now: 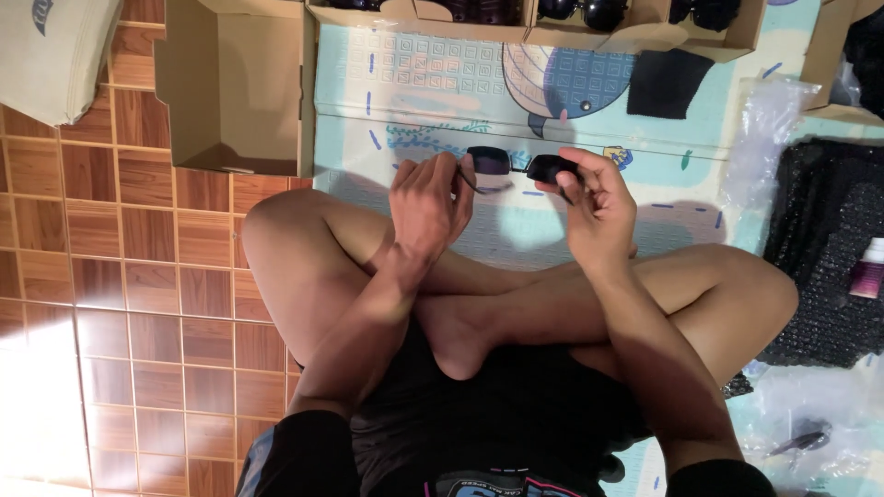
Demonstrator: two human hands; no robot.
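Sunglasses [516,166]: dark lenses, held up over the play mat [405,101], just beyond your crossed legs. Your left hand [428,198] pinches the left end w/ fingers closed on it; your right hand [599,207] wraps the right lens, fingers curled round it. Both grips narrow, holding the pair btwn them. Open cardboard box [235,87] sits at left, partly on the tiled floor [138,276]. Black cloth [665,83] lies on the mat beyond the right hand. Small bottle [868,269] far right, on black bubble wrap [829,258].

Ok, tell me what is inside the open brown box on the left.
The box stands open toward the camera and shows bare cardboard walls, with a small pale scrap on its floor. Its deepest corner is in shadow, so anything there cannot be seen.
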